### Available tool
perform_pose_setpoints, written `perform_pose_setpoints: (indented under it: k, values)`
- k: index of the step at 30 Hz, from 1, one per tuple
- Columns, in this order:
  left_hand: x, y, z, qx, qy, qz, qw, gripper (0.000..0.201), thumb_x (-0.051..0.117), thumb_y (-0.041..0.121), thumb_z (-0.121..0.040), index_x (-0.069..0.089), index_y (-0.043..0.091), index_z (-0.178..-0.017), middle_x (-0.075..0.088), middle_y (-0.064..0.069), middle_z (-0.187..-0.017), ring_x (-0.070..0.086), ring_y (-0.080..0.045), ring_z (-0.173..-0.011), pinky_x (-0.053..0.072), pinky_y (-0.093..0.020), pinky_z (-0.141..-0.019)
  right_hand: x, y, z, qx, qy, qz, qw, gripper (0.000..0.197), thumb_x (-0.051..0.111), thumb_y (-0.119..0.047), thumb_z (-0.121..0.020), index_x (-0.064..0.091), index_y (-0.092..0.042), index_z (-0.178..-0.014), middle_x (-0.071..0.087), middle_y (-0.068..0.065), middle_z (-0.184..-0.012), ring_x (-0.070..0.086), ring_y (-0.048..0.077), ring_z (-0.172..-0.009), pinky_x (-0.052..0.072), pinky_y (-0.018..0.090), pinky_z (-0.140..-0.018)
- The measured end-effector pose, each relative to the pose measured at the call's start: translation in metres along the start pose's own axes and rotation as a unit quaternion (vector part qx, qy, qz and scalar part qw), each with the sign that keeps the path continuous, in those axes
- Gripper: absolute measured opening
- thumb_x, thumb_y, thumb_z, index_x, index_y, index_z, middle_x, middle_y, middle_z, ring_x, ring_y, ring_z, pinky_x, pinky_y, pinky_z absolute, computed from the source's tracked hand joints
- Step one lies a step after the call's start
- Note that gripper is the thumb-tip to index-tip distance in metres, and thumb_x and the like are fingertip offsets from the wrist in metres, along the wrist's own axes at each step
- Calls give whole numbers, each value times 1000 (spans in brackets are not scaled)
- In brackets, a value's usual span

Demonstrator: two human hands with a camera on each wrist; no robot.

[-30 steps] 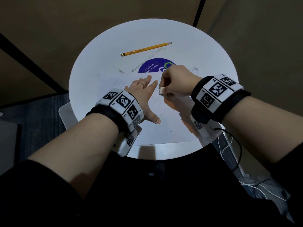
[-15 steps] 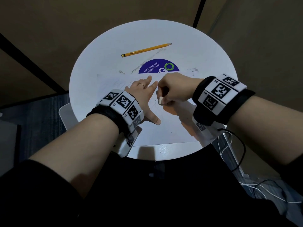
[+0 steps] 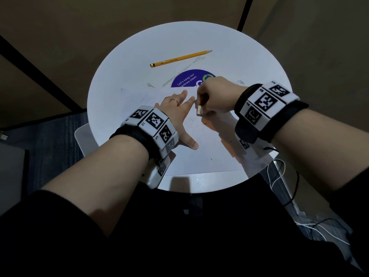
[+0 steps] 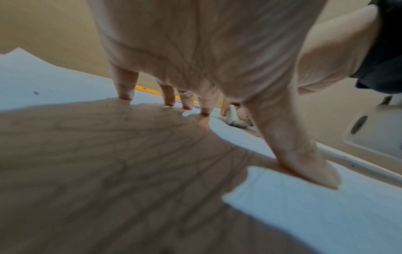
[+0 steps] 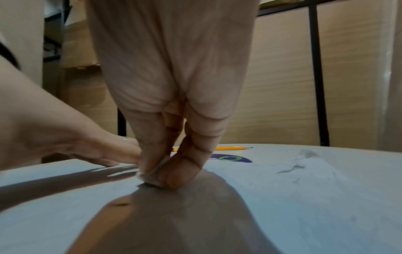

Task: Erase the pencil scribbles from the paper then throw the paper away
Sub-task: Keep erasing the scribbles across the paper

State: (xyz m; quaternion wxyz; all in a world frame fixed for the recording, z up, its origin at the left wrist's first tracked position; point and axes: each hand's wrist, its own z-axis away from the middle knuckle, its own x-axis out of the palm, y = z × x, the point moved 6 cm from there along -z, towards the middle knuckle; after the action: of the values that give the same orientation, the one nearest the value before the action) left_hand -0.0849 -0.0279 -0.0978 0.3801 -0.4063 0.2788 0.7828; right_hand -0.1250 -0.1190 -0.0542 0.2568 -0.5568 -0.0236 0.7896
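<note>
Here the right hand (image 3: 214, 96), pinching the eraser (image 3: 198, 110), has swept back beside the left fingertips (image 3: 192, 99); the left hand (image 3: 177, 114), splayed flat, pins the paper (image 3: 209, 156) beneath both. Faint marks near its thumb suggest erasing continues.

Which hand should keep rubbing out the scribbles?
The right hand. It already pinches the eraser, with its tip on the paper. The left hand lies flat, pressing the paper down.
</note>
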Motion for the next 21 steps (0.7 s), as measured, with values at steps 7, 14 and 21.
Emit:
perform_pose_setpoints:
  k: [7, 14, 21]
  values:
    - [0, 0, 0, 8, 4, 8, 1000, 128, 76, 63, -57, -5, 30, -150, -13, 5, -158, -4, -22, -145, 15, -52, -115, 11, -4, 7, -11, -40, 0, 999, 18, 68, -11, -79, 56, -15, -68, 56, -4, -69, 50, 8, -66, 35, 18, -55]
    - [0, -1, 0, 10, 6, 17, 1000, 127, 77, 62, -58, -5, 31, -150, -14, 5, -158, -4, -22, -145, 15, -53, -115, 14, -6, 7, -16, -47, 0, 999, 14, 65, -5, -78, 57, -13, -71, 59, -2, -74, 51, 13, -70, 38, 19, -56]
    - [1, -1, -1, 4, 1, 2, 1000, 129, 74, 66, -58, -9, 30, -150, -14, 5, -158, -5, -22, -145, 14, -53, -115, 0, -1, -1, -3, 4, 2, 1000, 7, 65, -7, -81, 59, -12, -81, 56, 0, -79, 49, 15, -81, 33, 12, -54]
